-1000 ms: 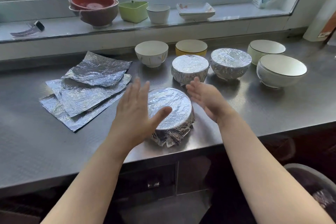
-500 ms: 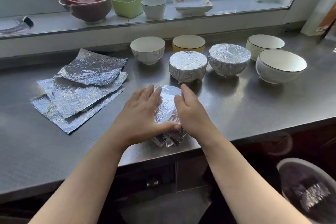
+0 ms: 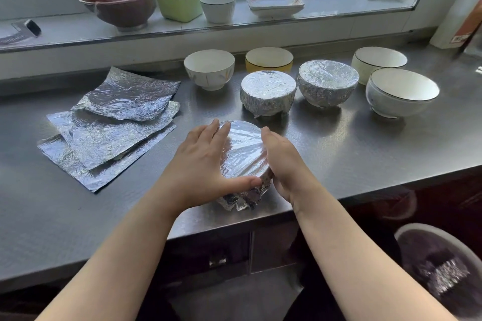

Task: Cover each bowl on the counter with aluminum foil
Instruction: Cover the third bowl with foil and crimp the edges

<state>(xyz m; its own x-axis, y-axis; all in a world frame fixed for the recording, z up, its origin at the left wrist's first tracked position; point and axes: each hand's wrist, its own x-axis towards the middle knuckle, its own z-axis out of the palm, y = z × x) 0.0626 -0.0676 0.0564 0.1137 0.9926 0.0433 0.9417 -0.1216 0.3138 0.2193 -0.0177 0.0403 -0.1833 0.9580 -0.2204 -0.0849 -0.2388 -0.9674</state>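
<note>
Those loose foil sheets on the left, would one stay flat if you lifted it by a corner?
Probably not. The foil sheets look thin and already wrinkled, with edges curling up off the counter, so one would likely droop and bend. It seems very light, so a slight push could slide it. It likely keeps any crease, as on the wrapped bowl.

My two hands enclose the foil-wrapped bowl [image 3: 243, 154] at the counter's front edge, so its sides are blocked. Left of it, the stack of foil sheets [image 3: 112, 125] lies flat and I can pass over it. Between the stack and my left hand [image 3: 200, 164] there is a bare strip of counter [image 3: 352, 143]. Behind, two covered bowls [image 3: 268, 92] [image 3: 327, 83] stand close together, with only a narrow gap. The open white bowl [image 3: 401, 91] at the right leaves wide free steel in front of it.
</note>
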